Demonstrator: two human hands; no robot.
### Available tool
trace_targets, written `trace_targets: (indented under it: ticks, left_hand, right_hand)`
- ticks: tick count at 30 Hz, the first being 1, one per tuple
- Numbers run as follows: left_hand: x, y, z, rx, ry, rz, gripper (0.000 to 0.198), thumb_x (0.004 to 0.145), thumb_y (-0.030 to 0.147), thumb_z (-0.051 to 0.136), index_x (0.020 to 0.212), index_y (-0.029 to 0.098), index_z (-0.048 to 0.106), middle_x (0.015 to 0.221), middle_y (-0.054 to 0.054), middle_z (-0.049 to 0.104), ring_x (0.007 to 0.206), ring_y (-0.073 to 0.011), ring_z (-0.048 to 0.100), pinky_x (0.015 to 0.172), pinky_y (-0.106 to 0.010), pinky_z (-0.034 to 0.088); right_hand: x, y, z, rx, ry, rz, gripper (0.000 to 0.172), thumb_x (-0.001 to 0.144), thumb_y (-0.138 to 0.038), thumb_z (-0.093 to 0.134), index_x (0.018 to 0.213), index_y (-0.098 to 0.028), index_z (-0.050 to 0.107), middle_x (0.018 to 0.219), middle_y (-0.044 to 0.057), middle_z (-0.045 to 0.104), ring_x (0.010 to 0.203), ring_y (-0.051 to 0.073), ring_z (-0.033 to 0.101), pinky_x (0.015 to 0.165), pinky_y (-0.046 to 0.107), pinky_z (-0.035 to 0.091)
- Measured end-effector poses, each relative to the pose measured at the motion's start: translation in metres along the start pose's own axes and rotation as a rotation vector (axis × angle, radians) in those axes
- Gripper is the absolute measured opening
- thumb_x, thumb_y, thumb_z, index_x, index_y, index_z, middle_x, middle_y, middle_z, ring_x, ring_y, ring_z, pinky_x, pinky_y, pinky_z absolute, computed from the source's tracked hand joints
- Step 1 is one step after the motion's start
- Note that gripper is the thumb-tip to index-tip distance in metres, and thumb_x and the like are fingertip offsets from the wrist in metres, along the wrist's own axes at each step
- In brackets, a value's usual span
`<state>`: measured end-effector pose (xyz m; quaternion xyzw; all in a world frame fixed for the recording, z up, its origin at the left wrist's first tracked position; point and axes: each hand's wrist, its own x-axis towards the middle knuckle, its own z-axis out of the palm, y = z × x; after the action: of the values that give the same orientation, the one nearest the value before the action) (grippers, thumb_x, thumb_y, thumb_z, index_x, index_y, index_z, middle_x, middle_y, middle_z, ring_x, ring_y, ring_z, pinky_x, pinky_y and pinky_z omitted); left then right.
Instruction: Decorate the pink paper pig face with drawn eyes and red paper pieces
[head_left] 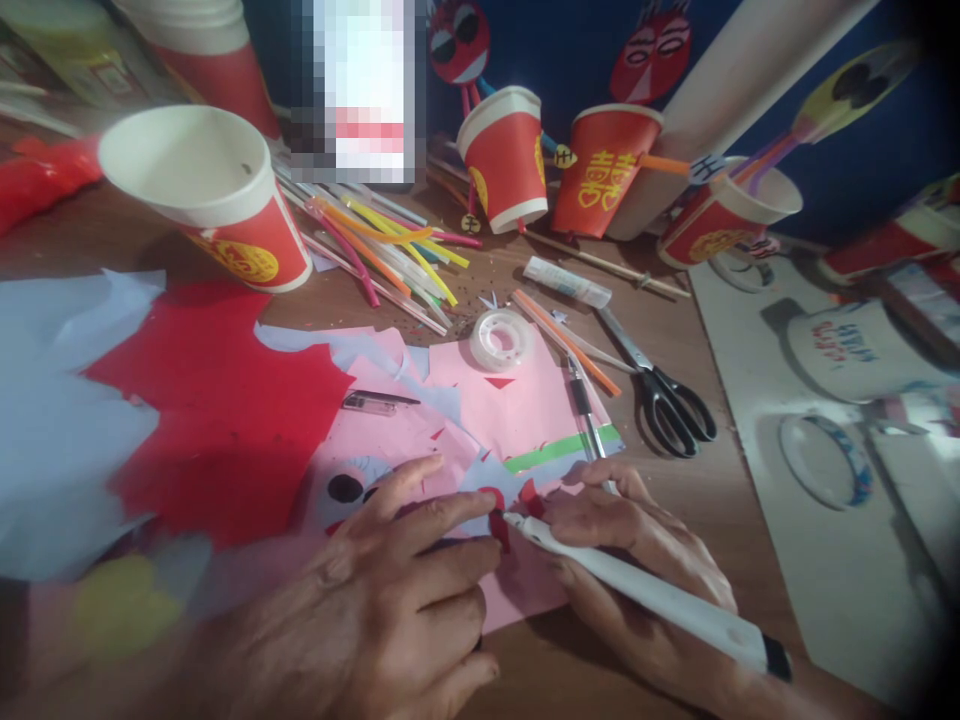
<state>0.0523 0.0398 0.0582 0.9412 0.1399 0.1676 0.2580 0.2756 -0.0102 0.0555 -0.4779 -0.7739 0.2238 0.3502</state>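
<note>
My left hand lies with its fingers stretched out and slightly spread over the paper scraps. Its index fingertip touches a small red paper piece on the pale blue and pink paper. A white pen-shaped tool with a narrow tip and black end is gripped in my right hand. The tool's tip is at the red piece, close to my left fingertips. Another red scrap lies just beyond the tip. Beside my left hand is a black paper disc, partly bordered by white paper.
Scissors, a tape roll, a glue stick and a pen lie beyond my hands. Drinking straws are heaped near a paper cup. Cup figures stand at the back; red paper lies left.
</note>
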Motion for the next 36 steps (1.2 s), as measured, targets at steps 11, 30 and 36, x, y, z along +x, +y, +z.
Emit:
trace_targets:
  ticks: [11, 30, 36]
  left_hand:
    - [-0.0006, 0.0010, 0.0000, 0.017, -0.019, 0.006, 0.010, 0.086, 0.027, 0.058, 0.085, 0.022, 0.066, 0.101, -0.001, 0.069, 0.122, -0.0231, 0.047, 0.113, -0.045, 0.017]
    - [-0.0006, 0.0014, -0.0012, 0.008, -0.021, -0.003, 0.011, 0.085, 0.027, 0.058, 0.089, 0.023, 0.068, 0.096, -0.002, 0.069, 0.123, -0.0246, 0.047, 0.112, -0.046, 0.019]
    - [0.0000, 0.0008, -0.0026, 0.012, -0.031, 0.012, 0.012, 0.086, 0.028, 0.057, 0.089, 0.023, 0.067, 0.097, -0.001, 0.069, 0.117, -0.0231, 0.051, 0.112, -0.046, 0.017]
  right_hand:
    - [0.0015, -0.0007, 0.0004, -0.076, 0.013, 0.010, 0.016, 0.078, -0.008, 0.058, 0.089, -0.019, 0.056, 0.074, 0.001, 0.070, 0.067, 0.017, 0.067, 0.074, 0.034, 0.050]
    - [0.0008, -0.0009, 0.0010, -0.092, 0.008, 0.060, 0.020, 0.077, -0.007, 0.061, 0.092, -0.019, 0.056, 0.078, 0.001, 0.070, 0.074, 0.016, 0.067, 0.079, 0.033, 0.049]
    - [-0.0011, -0.0012, 0.0023, -0.101, 0.003, 0.110, 0.018, 0.078, -0.009, 0.061, 0.089, -0.021, 0.056, 0.076, -0.001, 0.069, 0.065, 0.015, 0.066, 0.080, 0.033, 0.049]
